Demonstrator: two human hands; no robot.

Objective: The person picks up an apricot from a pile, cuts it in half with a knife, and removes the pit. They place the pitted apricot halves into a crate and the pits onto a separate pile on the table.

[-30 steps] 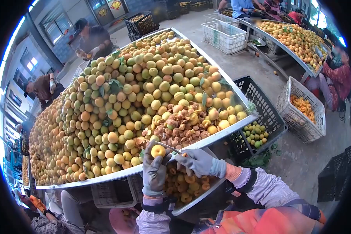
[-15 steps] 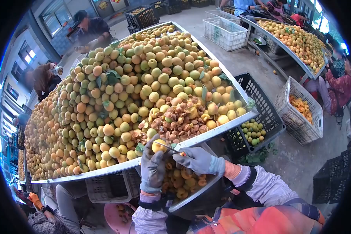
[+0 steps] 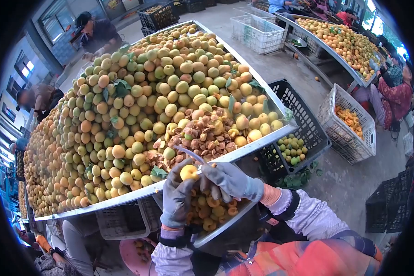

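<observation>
My left hand [image 3: 176, 191], in a grey glove, is closed round a yellow apricot [image 3: 188, 172]. My gloved right hand [image 3: 230, 180] grips a small knife [image 3: 189, 154], its curved blade pointing up and left above the fruit. The right fingertips are right at the apricot's side. Just beyond both hands, a brown heap of apricot stones [image 3: 207, 135] lies at the corner of a big pile of whole apricots [image 3: 138, 115]. Below my hands, a container of apricot halves [image 3: 216, 214] is partly hidden by them.
The table's pale metal edge [image 3: 124, 198] runs in front of me. Right of it stand a black crate [image 3: 308, 119] with green fruit and a white crate [image 3: 326, 124] with orange pieces. A pink basin [image 3: 133, 260] sits low at left. Other people [image 3: 94, 34] are around the tables.
The knife blade has swung from lying across the apricot to pointing upward, away from it. My right hand has moved slightly left, close against the fruit. The whole view has shifted a little.
</observation>
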